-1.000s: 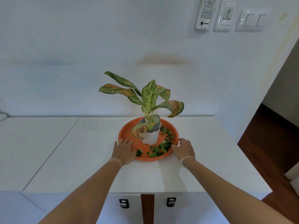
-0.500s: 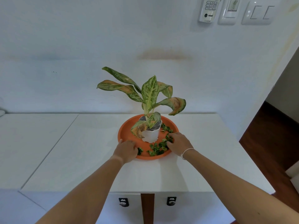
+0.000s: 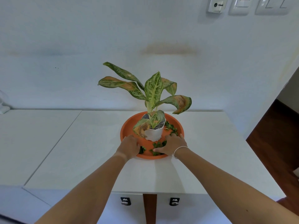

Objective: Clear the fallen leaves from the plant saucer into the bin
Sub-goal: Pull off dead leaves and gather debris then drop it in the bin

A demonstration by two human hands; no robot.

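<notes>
An orange plant saucer (image 3: 126, 126) sits on a white cabinet top (image 3: 90, 143), with a white pot (image 3: 154, 134) holding a speckled green plant (image 3: 152, 91) at its middle. Small green fallen leaves (image 3: 171, 126) lie scattered in the saucer's right and front parts. My left hand (image 3: 129, 147) rests palm down on the saucer's front left rim, fingers by a leaf scrap (image 3: 142, 149). My right hand (image 3: 172, 145) lies flat inside the saucer's front right, covering some leaves, thumb stretched left. Neither hand visibly holds anything. No bin is in view.
The cabinet's front edge runs just below my forearms, with two drawer locks (image 3: 125, 201) under it. A second white surface (image 3: 32, 135) adjoins on the left. The wall stands close behind the plant. Dark wooden floor (image 3: 275, 135) lies to the right.
Both hands moved from the saucer's outer rim inward. My right hand now lies over the leaves in the front right; my left slid onto the front left rim. The view tilted down slightly.
</notes>
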